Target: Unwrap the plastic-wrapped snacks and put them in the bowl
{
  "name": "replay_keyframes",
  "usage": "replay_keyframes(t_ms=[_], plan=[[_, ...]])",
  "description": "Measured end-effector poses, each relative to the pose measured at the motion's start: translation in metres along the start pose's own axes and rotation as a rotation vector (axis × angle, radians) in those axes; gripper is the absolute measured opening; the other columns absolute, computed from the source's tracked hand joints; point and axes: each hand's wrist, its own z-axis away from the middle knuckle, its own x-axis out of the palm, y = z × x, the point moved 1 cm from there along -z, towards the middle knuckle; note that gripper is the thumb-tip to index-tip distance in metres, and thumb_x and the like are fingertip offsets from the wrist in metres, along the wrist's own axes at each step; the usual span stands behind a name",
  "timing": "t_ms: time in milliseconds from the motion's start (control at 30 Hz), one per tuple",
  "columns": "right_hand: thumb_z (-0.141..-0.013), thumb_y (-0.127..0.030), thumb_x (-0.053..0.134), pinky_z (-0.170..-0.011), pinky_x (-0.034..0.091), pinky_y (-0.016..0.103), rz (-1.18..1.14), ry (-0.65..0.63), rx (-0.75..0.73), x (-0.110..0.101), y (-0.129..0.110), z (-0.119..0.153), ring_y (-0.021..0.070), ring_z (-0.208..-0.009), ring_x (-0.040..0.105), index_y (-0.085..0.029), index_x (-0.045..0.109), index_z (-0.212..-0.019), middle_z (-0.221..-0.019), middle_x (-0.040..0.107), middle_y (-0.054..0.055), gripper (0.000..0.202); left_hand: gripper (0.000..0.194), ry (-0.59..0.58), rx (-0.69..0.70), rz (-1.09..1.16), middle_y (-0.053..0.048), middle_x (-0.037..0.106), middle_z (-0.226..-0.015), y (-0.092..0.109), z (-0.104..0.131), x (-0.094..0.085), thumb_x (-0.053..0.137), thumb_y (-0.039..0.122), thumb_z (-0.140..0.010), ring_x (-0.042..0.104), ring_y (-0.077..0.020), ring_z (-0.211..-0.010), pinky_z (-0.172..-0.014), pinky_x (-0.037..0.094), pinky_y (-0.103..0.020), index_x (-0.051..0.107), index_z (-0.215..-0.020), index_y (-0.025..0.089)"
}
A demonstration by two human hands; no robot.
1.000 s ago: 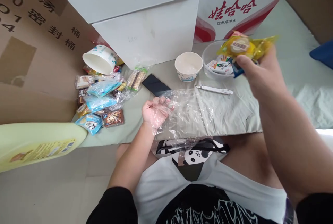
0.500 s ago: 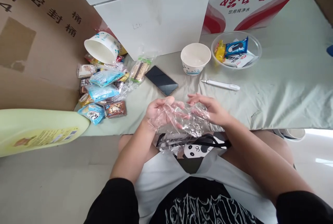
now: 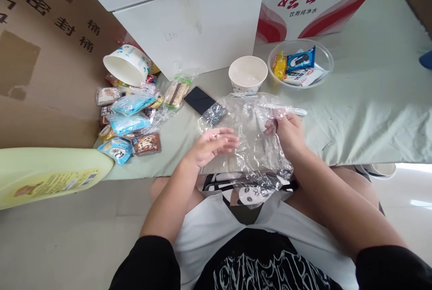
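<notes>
A crinkled sheet of clear plastic film is spread between my hands, from above the table edge down over my lap. My right hand is closed, pinching the film at its right side. On the left, my left hand has its fingers stretched out beside the film; whether they touch it I cannot tell. Part of the film lies over the near end of a black phone. Just beyond the film's far edge stands a white paper bowl. A white utility knife is partly covered by the film and my right hand.
At the back right, a clear plastic bowl holds wrapped snacks. Several snack packets are piled at the left, with a tipped paper bowl on top. Boxes line the back. A yellow jug is at the left edge.
The film, bunched between my hands before, is now spread wider and farther forward. My right hand has closed on it and moved right. My left fingers now stretch out, separate from the bunched film.
</notes>
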Motion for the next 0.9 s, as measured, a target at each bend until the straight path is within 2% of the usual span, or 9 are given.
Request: replay_keyframes(t_ms=[67, 167, 300, 400, 500, 633, 767, 833, 900], plan=[[-0.086, -0.049, 0.06, -0.045, 0.046, 0.028, -0.037, 0.012, -0.024, -0.002, 0.002, -0.002, 0.0131, -0.047, 0.051, -0.025, 0.054, -0.065, -0.055, 0.057, 0.0, 0.032, 0.025, 0.152, 0.065, 0.0, -0.005, 0.074, -0.07, 0.004, -0.004, -0.005, 0.088, 0.023, -0.068, 0.069, -0.0115, -0.056, -0.046, 0.049, -0.015, 0.074, -0.085, 0.012], [-0.084, -0.055, 0.062, -0.039, 0.041, 0.027, -0.117, 0.045, 0.0, -0.005, 0.003, -0.004, 0.0099, -0.04, 0.043, -0.025, 0.056, -0.066, -0.058, 0.061, 0.0, 0.036, 0.015, 0.321, 0.188, 0.077, 0.002, 0.065, -0.056, 0.018, -0.004, -0.014, 0.082, 0.02, -0.071, 0.054, -0.0036, -0.04, -0.036, 0.036, -0.011, 0.073, -0.081, 0.013], [-0.081, -0.055, 0.068, -0.037, 0.041, 0.026, -0.17, 0.058, 0.04, -0.009, 0.001, -0.004, 0.0078, -0.033, 0.036, -0.022, 0.064, -0.09, -0.05, 0.056, -0.006, 0.034, 0.026, 0.477, 0.351, 0.088, 0.006, 0.06, -0.052, 0.032, 0.002, -0.023, 0.083, 0.021, -0.073, 0.049, -0.0029, -0.039, -0.037, 0.034, -0.012, 0.073, -0.097, 0.019], [-0.083, -0.047, 0.068, -0.04, 0.045, 0.027, -0.171, 0.079, 0.002, -0.012, 0.002, -0.005, 0.0114, -0.035, 0.045, -0.024, 0.058, -0.121, -0.048, 0.052, -0.011, 0.046, 0.048, 0.56, 0.515, 0.035, 0.009, 0.061, -0.055, 0.034, 0.005, -0.027, 0.085, 0.024, -0.074, 0.05, -0.0038, -0.041, -0.04, 0.034, -0.014, 0.064, -0.117, 0.03], [-0.085, -0.042, 0.065, -0.046, 0.05, 0.03, -0.174, 0.076, -0.052, -0.014, 0.003, -0.005, 0.0151, -0.041, 0.054, -0.029, 0.05, -0.132, -0.049, 0.05, -0.012, 0.051, 0.05, 0.653, 0.617, -0.014, 0.012, 0.059, -0.056, 0.034, 0.009, -0.03, 0.086, 0.03, -0.075, 0.048, -0.0031, -0.041, -0.042, 0.032, -0.015, 0.057, -0.116, 0.035], [-0.087, -0.046, 0.064, -0.049, 0.05, 0.028, -0.204, 0.037, -0.161, -0.014, 0.0, -0.003, 0.0134, -0.045, 0.054, -0.036, 0.046, -0.119, -0.057, 0.052, -0.011, 0.038, 0.036, 0.637, 0.669, -0.053, 0.011, 0.06, -0.056, 0.036, 0.016, -0.029, 0.084, 0.035, -0.077, 0.051, -0.0055, -0.042, -0.044, 0.034, -0.017, 0.055, -0.098, 0.03], [-0.086, -0.046, 0.065, -0.05, 0.05, 0.027, -0.139, -0.027, -0.241, -0.015, -0.005, 0.004, 0.009, -0.047, 0.054, -0.03, 0.049, -0.093, -0.079, 0.063, -0.006, 0.024, 0.025, 0.536, 0.685, -0.069, 0.004, 0.067, -0.068, 0.037, 0.025, -0.029, 0.083, 0.031, -0.073, 0.061, -0.0094, -0.052, -0.05, 0.045, -0.019, 0.062, -0.083, 0.025], [-0.084, -0.04, 0.066, -0.056, 0.054, 0.03, -0.075, -0.06, -0.288, -0.017, -0.005, 0.008, 0.0103, -0.053, 0.059, -0.028, 0.055, -0.092, -0.084, 0.065, -0.004, 0.018, 0.026, 0.49, 0.652, -0.126, 0.002, 0.069, -0.073, 0.036, 0.027, -0.031, 0.085, 0.025, -0.067, 0.063, -0.0099, -0.057, -0.055, 0.049, -0.02, 0.068, -0.086, 0.023], [-0.08, -0.034, 0.068, -0.067, 0.058, 0.034, 0.017, -0.093, -0.354, -0.018, -0.005, 0.01, 0.0146, -0.065, 0.066, -0.029, 0.062, -0.106, -0.085, 0.067, -0.002, 0.027, 0.038, 0.482, 0.612, -0.21, 0.002, 0.069, -0.076, 0.033, 0.028, -0.034, 0.086, 0.016, -0.061, 0.063, -0.0097, -0.061, -0.06, 0.051, -0.02, 0.073, -0.097, 0.022]])
